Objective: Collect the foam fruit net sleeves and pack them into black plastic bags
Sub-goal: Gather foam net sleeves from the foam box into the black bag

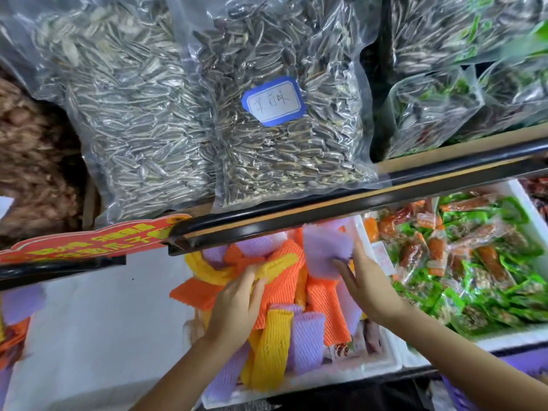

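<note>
- Foam net sleeves (296, 295) sat as a loose orange, yellow and purple heap in a white foam box (341, 372) on the table (103, 321), tucked under a black shelf rail (355, 200).
- Most of them ran lengthwise from the person toward the rail; a few lay crossed.
- Left hand (237, 301): grip clenched round the near end of a yellow sleeve (278, 264), with orange ones bunched under the palm. That sleeve's long axis ran up and to the right, away from the hand.
- Right hand (367, 280): fingers lay on the lower edge of a purple sleeve (323, 250) standing at the back of the box, just above and left of the hand. Couldn't tell if the grip had closed on it.
- Key relation: the heap lay between both hands. The left was nearer the centre, the right nearer the back corner under the rail, so my guess is the sleeves had to come toward the person to clear it.
- A stray purple sleeve (20, 304) lay at the far left edge, well apart from the box.
- No black bag in view, so packing not started, I'd judge.
- Around: a box of snack packets (474, 262) to the right, bagged sunflower seeds (281, 129) on the shelf above, a red sign (89, 238) to the left.
</note>
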Available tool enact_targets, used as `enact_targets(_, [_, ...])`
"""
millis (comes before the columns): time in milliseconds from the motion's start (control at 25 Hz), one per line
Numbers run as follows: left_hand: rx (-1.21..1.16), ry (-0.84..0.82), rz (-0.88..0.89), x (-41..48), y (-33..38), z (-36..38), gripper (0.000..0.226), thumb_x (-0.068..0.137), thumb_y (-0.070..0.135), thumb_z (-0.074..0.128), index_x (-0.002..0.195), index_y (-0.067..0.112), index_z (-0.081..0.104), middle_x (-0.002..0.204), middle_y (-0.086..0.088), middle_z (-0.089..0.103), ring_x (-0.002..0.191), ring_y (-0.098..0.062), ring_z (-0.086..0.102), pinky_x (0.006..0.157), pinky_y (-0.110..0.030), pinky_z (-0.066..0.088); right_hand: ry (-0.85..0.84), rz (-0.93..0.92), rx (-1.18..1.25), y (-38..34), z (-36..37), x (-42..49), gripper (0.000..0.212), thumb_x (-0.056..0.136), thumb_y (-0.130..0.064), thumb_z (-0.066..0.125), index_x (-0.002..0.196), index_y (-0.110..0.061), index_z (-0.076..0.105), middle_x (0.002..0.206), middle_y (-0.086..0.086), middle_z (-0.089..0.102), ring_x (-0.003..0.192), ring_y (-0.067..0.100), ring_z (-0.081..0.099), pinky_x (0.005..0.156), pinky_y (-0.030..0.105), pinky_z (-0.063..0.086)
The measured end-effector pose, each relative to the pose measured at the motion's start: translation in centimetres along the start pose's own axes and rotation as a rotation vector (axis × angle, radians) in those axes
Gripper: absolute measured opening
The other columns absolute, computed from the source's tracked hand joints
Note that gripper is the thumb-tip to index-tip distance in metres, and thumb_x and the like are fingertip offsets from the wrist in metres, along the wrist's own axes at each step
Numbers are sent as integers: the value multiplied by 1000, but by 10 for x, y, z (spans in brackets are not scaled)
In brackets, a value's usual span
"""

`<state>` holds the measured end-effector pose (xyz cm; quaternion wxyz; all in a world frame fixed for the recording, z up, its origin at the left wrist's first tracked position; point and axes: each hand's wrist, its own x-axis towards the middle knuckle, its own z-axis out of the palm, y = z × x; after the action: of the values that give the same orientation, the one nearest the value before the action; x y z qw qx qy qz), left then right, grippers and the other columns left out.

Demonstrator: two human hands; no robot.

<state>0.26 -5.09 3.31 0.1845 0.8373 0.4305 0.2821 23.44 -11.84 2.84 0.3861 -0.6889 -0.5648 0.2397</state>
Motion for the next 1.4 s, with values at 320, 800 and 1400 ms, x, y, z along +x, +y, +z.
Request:
enact_targets(320, [-964, -165, -954, 3, 57, 29, 53, 85, 56, 54, 117, 13, 58, 123, -8, 62, 118, -24, 56, 105, -44, 40, -292, 207, 162, -25, 42, -23, 16, 92, -22, 59, 86, -18, 44, 81, -1, 46, 75, 16, 51, 70, 33, 36])
enact_targets(800, [-717, -44, -808, -50, 16, 11, 19, 89, 10, 62, 98, 24, 52, 106, -2, 63, 99, -17, 61, 88, -40, 48, -142, 244, -398, 48, 39, 5, 33, 89, -24, 58, 116, -6, 55, 114, 14, 55, 107, 35, 50, 84, 40, 41])
enact_targets(1400, [-865, 55, -842, -65, 34, 19, 25, 88, 11, 62, 110, 20, 55, 99, 3, 68, 86, -7, 67, 72, -21, 53, -201, 70, 4, 29, 42, -79, 42, 91, -29, 59, 129, -13, 51, 124, 2, 54, 108, 17, 56, 93, 38, 46])
